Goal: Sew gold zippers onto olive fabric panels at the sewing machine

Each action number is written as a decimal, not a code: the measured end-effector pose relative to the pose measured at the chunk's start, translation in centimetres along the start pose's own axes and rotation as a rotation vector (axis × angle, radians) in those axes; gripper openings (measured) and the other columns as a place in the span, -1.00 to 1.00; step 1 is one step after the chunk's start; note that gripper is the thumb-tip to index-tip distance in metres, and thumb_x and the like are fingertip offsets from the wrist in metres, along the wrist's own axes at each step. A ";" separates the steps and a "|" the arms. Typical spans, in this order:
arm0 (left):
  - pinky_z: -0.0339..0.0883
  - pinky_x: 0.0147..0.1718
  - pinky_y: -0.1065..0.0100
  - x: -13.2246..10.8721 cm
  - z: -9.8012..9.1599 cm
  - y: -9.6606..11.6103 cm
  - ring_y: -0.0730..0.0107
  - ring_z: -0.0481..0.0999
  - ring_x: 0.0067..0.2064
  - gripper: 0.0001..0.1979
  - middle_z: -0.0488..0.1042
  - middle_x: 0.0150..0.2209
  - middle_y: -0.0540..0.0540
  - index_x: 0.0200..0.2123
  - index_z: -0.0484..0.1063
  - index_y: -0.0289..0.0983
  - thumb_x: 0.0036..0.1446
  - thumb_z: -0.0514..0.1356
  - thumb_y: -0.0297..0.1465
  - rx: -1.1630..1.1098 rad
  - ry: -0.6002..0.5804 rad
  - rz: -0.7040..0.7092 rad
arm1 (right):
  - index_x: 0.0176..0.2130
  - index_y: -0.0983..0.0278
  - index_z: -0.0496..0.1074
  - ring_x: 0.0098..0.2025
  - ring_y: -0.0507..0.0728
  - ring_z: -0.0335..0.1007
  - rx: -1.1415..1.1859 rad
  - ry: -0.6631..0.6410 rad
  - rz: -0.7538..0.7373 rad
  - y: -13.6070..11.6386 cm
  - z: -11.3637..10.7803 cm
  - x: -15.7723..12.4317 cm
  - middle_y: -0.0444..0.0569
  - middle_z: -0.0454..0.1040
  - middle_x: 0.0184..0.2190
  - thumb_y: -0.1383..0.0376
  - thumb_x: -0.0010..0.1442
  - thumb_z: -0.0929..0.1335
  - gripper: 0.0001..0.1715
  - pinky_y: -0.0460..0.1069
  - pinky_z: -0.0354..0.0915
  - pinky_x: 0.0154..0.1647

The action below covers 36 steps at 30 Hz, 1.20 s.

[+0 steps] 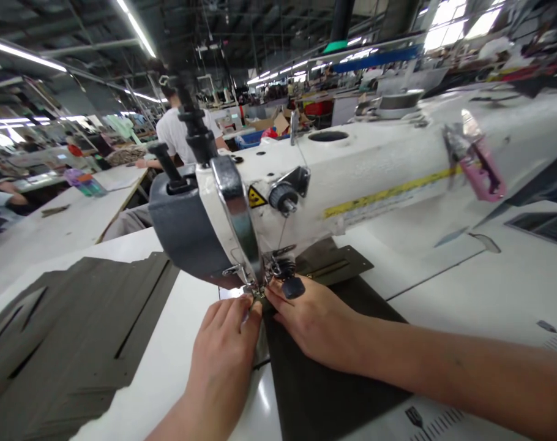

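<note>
Left hand and right hand are being held close together at the needle of a white industrial sewing machine, set into a white work table. Dark olive fabric is being lain across the table, running under the presser foot. A stack of cut olive fabric pieces is being kept at the left. The right hand is being pressed down on the fabric, fingers extended, not clenched. The left hand's fingers are being curled beside the presser foot; whether anything is being gripped cannot be told. A yellow ruler strip is being carried along the machine's arm, its print too small to read, and a yellow warning triangle is being shown without words.
</note>
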<state>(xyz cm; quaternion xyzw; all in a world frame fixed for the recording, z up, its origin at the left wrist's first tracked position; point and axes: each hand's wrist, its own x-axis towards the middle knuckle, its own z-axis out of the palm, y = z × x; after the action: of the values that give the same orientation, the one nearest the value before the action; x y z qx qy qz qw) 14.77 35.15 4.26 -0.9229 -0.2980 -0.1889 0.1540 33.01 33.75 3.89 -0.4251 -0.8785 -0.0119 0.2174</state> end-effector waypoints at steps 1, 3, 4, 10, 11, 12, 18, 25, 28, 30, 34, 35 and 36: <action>0.35 -0.26 0.15 0.0 0.0 0.0 0.17 0.40 -0.21 -0.77 0.41 -0.20 -0.24 -0.22 0.40 -0.36 0.21 -0.04 -0.54 -0.001 -0.002 0.003 | -0.06 0.49 0.35 0.05 0.22 0.22 -0.003 -0.005 -0.004 0.0 0.0 0.0 0.20 0.37 -0.03 0.44 0.18 0.17 -0.64 0.13 0.09 0.13; 0.34 -0.26 0.14 0.1 0.0 0.0 0.18 0.39 -0.22 -0.78 0.41 -0.21 -0.23 -0.25 0.40 -0.36 0.21 -0.04 -0.54 -0.005 -0.008 0.005 | -0.07 0.50 0.35 0.05 0.23 0.21 -0.003 -0.006 -0.012 0.1 0.0 0.0 0.19 0.37 -0.03 0.43 0.18 0.17 -0.65 0.13 0.09 0.13; 0.34 -0.26 0.14 0.2 -0.1 0.1 0.18 0.39 -0.22 -0.78 0.40 -0.21 -0.23 -0.26 0.41 -0.36 0.20 -0.04 -0.54 -0.011 -0.008 0.005 | -0.08 0.50 0.36 0.05 0.22 0.22 -0.002 -0.005 -0.012 0.1 0.0 0.0 0.19 0.37 -0.04 0.43 0.18 0.17 -0.65 0.12 0.10 0.13; 0.36 -0.33 0.15 1.0 -0.1 0.1 0.19 0.40 -0.27 -0.76 0.41 -0.28 -0.24 -0.28 0.40 -0.38 0.21 -0.07 -0.56 -0.031 0.004 -0.010 | -0.08 0.48 0.36 -0.01 0.21 0.26 -0.023 0.002 0.005 0.4 0.6 0.0 0.18 0.40 -0.10 0.44 0.18 0.16 -0.65 0.11 0.14 0.09; 0.36 -0.34 0.15 1.1 -0.1 0.0 0.19 0.40 -0.28 -0.75 0.41 -0.29 -0.23 -0.30 0.40 -0.38 0.21 -0.07 -0.55 -0.031 0.002 -0.015 | -0.09 0.47 0.36 -0.02 0.21 0.26 -0.028 0.008 0.006 0.5 0.7 0.1 0.16 0.40 -0.12 0.44 0.18 0.17 -0.66 0.11 0.14 0.09; 0.36 -0.35 0.15 1.2 0.0 -0.1 0.19 0.40 -0.29 -0.76 0.41 -0.30 -0.23 -0.32 0.40 -0.38 0.22 -0.06 -0.55 -0.033 0.000 -0.021 | -0.10 0.45 0.37 -0.03 0.21 0.27 -0.034 0.014 0.005 0.6 0.8 0.1 0.15 0.41 -0.13 0.44 0.17 0.17 -0.67 0.11 0.13 0.08; 0.36 -0.35 0.15 1.1 0.5 -0.6 0.20 0.40 -0.30 -0.77 0.42 -0.31 -0.21 -0.32 0.40 -0.38 0.21 -0.05 -0.54 -0.077 0.025 -0.037 | -0.21 0.36 0.40 -0.11 0.19 0.31 -0.055 0.061 -0.027 0.7 0.9 0.4 0.11 0.43 -0.18 0.46 0.15 0.19 -0.73 0.12 0.16 0.04; 0.35 -0.39 0.16 1.1 0.7 -0.7 0.20 0.40 -0.33 -0.78 0.42 -0.34 -0.18 -0.37 0.38 -0.37 0.21 -0.04 -0.52 -0.083 0.091 -0.038 | -0.31 0.32 0.39 -0.19 0.19 0.34 -0.003 0.106 -0.021 0.7 0.8 0.7 0.08 0.45 -0.22 0.46 0.14 0.19 -0.79 0.10 0.21 -0.04; 0.34 -0.41 0.19 1.0 0.8 -0.7 0.22 0.40 -0.34 -0.77 0.41 -0.35 -0.17 -0.38 0.36 -0.36 0.23 -0.06 -0.52 -0.093 0.110 -0.042 | -0.28 0.32 0.39 -0.21 0.16 0.34 0.043 0.153 -0.003 0.8 0.9 0.8 0.04 0.45 -0.26 0.48 0.15 0.19 -0.77 0.07 0.21 -0.03; 0.34 -0.39 0.20 0.9 0.9 -0.9 0.22 0.40 -0.33 -0.79 0.41 -0.34 -0.16 -0.36 0.37 -0.34 0.22 -0.04 -0.52 -0.098 0.114 -0.039 | -0.23 0.33 0.38 -0.22 0.15 0.33 0.065 0.174 -0.003 0.8 1.1 0.8 0.03 0.45 -0.27 0.49 0.14 0.18 -0.74 0.05 0.21 -0.04; 0.33 -0.34 0.20 0.7 1.1 -1.2 0.23 0.40 -0.30 -0.82 0.42 -0.30 -0.16 -0.33 0.38 -0.33 0.21 -0.01 -0.53 -0.096 0.073 -0.026 | -0.17 0.33 0.37 -0.22 0.16 0.32 0.070 0.143 -0.021 1.1 1.4 1.0 0.04 0.44 -0.29 0.50 0.12 0.18 -0.70 0.06 0.22 -0.07; 0.33 -0.33 0.19 0.7 1.0 -1.3 0.23 0.40 -0.29 -0.82 0.42 -0.30 -0.16 -0.33 0.38 -0.33 0.21 -0.01 -0.53 -0.093 0.071 -0.024 | -0.17 0.34 0.36 -0.21 0.17 0.31 0.071 0.130 -0.021 1.2 1.4 1.1 0.05 0.44 -0.28 0.49 0.12 0.18 -0.70 0.07 0.22 -0.08; 0.33 -0.33 0.19 0.8 1.0 -1.3 0.23 0.40 -0.29 -0.81 0.42 -0.31 -0.16 -0.33 0.38 -0.34 0.21 -0.02 -0.53 -0.090 0.077 -0.020 | -0.18 0.34 0.36 -0.21 0.17 0.31 0.075 0.121 -0.020 1.2 1.4 1.1 0.06 0.43 -0.27 0.49 0.13 0.18 -0.71 0.07 0.21 -0.08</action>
<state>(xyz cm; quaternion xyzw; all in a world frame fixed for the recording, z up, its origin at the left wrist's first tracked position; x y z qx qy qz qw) 14.81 36.95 3.96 -0.9179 -0.2924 -0.2391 0.1215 32.79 35.65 2.84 -0.4063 -0.8678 -0.0070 0.2858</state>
